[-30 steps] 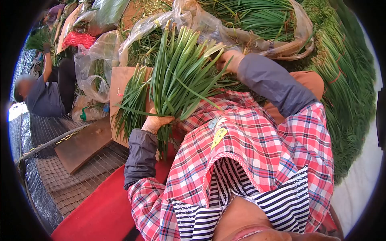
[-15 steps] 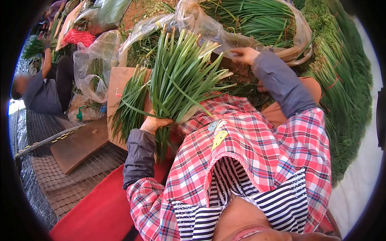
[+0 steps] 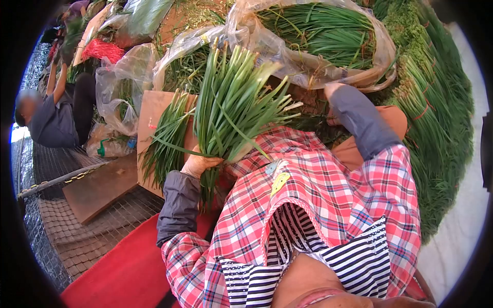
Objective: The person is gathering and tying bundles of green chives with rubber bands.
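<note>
My left hand (image 3: 201,165) is closed round the leafy lower part of a large bunch of garlic chives (image 3: 236,102), whose pale cut ends fan upward and away from me. Left of it a smaller pile of garlic chives (image 3: 172,126) lies on a brown board (image 3: 147,110). My right hand (image 3: 333,89) is at the near edge of a clear plastic bag (image 3: 354,78); its fingers are hidden, so I cannot see whether they hold anything. Inside that bag lie many long green garlic chives (image 3: 323,33).
Along the right side runs a long heap of tied greens (image 3: 436,128) beside a pale strip of floor (image 3: 457,205). Red netting or ties (image 3: 102,50) and another clear bag (image 3: 123,87) are at upper left. A co-worker (image 3: 54,120) sits at far left, holding greens.
My right hand has moved from beside the bunch's cut ends to the bag's near edge. The bunch in my left hand has shifted slightly. The co-worker's arms have moved up.
</note>
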